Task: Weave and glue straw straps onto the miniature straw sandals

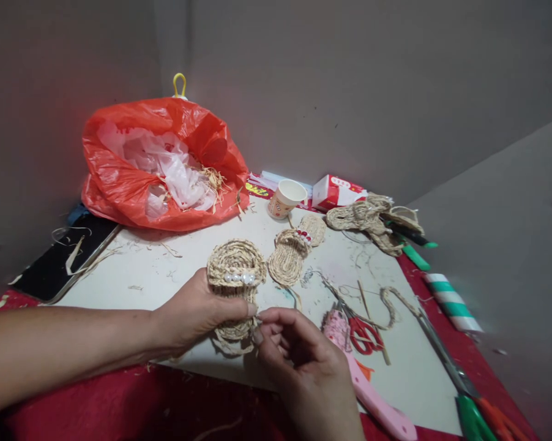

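Note:
A small woven straw slipper (237, 260) with a row of white pearl beads across its strap is held upright over the white board. My left hand (197, 312) grips it from the left, thumb across its front. At its lower right edge my right hand (303, 367) is closed, thumb and forefinger pinched together; whatever lies between the fingertips is too small to make out. A loose loop of straw cord hangs at the slipper's lower end. Just beyond, a second straw slipper (286, 263) with red beads lies on the board.
An orange-red plastic bag (115, 199) with straw scraps stands at back left, beside a phone (69, 257). A paper cup (283, 201), a red-white box (335, 193) and more woven pieces (368, 217) are behind. Red scissors (365, 337), a pink tool (377, 398) and large shears (455, 370) lie right.

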{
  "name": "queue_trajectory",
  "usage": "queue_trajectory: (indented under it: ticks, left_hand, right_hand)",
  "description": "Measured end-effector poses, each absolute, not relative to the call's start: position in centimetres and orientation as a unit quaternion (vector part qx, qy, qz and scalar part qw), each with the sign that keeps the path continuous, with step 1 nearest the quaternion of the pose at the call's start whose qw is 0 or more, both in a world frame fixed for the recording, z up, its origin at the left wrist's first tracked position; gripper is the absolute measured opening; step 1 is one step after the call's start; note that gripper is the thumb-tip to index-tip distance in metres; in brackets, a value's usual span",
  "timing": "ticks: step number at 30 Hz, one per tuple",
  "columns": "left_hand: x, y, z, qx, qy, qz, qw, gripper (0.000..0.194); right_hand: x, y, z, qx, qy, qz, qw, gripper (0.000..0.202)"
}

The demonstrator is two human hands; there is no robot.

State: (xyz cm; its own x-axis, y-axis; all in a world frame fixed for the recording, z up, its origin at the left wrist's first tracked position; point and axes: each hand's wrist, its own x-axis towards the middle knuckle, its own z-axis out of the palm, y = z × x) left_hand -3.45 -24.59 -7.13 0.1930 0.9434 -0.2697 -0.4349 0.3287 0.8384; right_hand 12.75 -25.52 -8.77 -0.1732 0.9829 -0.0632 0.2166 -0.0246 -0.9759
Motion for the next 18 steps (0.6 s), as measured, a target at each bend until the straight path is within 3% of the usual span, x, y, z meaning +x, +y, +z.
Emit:
queue_trajectory:
  ticks: [18]
  left_hand:
    - [-3.3,-24.6,-7.0,0.313,0.385,0.49,0.717,0.044]
  right_hand:
    - [13.0,-25.0,-8.2,-0.502,-0.472,0.643,0.334,0.03]
